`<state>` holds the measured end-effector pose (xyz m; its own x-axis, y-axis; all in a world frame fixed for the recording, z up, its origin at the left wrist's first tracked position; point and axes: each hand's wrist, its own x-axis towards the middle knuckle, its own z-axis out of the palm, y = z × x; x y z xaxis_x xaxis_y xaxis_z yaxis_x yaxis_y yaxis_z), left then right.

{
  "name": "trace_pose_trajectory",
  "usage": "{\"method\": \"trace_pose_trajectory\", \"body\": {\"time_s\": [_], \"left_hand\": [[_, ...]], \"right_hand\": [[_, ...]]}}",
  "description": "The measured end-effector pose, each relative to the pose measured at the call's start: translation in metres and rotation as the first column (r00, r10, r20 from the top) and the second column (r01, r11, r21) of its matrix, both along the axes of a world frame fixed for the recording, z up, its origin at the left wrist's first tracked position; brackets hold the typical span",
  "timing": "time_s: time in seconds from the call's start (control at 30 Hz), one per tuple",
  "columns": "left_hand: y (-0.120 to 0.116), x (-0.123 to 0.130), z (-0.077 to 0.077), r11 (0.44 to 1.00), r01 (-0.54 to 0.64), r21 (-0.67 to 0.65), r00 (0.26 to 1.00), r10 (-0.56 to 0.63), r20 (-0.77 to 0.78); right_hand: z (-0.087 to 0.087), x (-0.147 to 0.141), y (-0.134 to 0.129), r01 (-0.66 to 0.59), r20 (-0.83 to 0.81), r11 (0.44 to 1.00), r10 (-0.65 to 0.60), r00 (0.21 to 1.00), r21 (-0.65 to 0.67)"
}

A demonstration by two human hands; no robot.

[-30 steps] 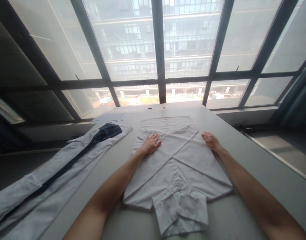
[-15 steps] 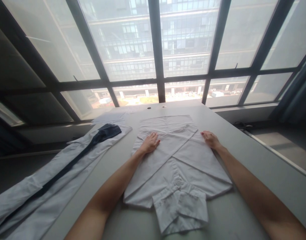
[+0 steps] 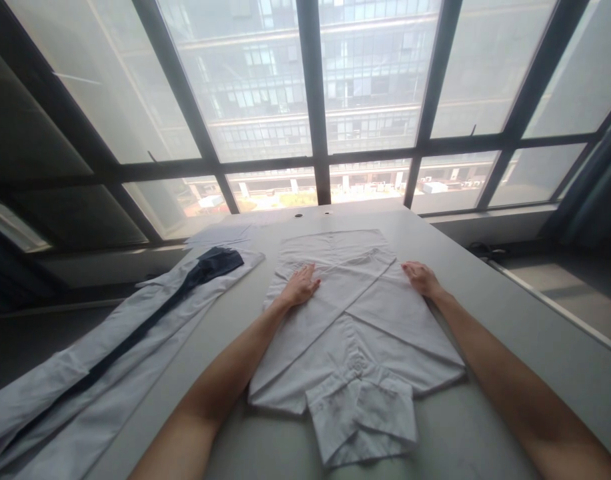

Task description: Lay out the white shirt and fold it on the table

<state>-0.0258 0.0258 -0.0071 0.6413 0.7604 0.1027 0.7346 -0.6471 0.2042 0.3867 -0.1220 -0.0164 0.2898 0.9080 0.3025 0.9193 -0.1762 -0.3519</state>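
Observation:
A white shirt (image 3: pixel 335 333) lies on the table in front of me, its collar toward me and its sleeves folded across the body so that they cross. My left hand (image 3: pixel 301 285) rests flat on the shirt's left side, fingers stretched out over the cloth. At the shirt's right edge is my right hand (image 3: pixel 421 279), palm down, with its fingers extended along the side. Whether the right fingertips touch the cloth or only the tabletop, I cannot tell. Neither hand grips anything.
The pale table (image 3: pixel 435 253) reaches to a large framed window (image 3: pixel 265 80). On the left lie white garments with a dark strip of cloth (image 3: pixel 150 327) along them. Papers (image 3: pixel 220 235) are at the far left corner. Two small round holes show near the far edge.

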Motion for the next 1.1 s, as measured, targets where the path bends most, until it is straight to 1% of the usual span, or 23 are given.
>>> {"method": "trace_pose_trajectory", "body": {"time_s": [0.17,0.5,0.67,0.8,1.1], "left_hand": [[-0.0029,0.0008,0.0033,1.000,0.000,0.001,1.000,0.000,-0.011],[-0.0043,0.0002,0.0057,1.000,0.004,0.011,1.000,-0.003,-0.006],[-0.0052,0.0004,0.0074,1.000,0.003,-0.005,1.000,-0.003,-0.019],[-0.0062,0.0002,0.0093,1.000,0.026,-0.008,0.999,-0.026,-0.039],[-0.0054,-0.0002,0.0084,0.999,0.036,0.008,0.999,-0.035,-0.029]], "right_hand": [[-0.0016,0.0011,0.0009,-0.007,-0.012,1.000,0.007,1.000,0.026],[0.0017,-0.0011,-0.0006,-0.002,0.004,1.000,0.002,1.000,-0.001],[0.0005,-0.0004,0.0000,-0.010,0.007,1.000,0.010,1.000,0.008],[-0.0009,0.0002,0.0010,-0.002,0.009,1.000,0.002,1.000,0.005],[-0.0025,0.0016,0.0016,-0.012,0.000,1.000,0.012,1.000,0.010]]}}
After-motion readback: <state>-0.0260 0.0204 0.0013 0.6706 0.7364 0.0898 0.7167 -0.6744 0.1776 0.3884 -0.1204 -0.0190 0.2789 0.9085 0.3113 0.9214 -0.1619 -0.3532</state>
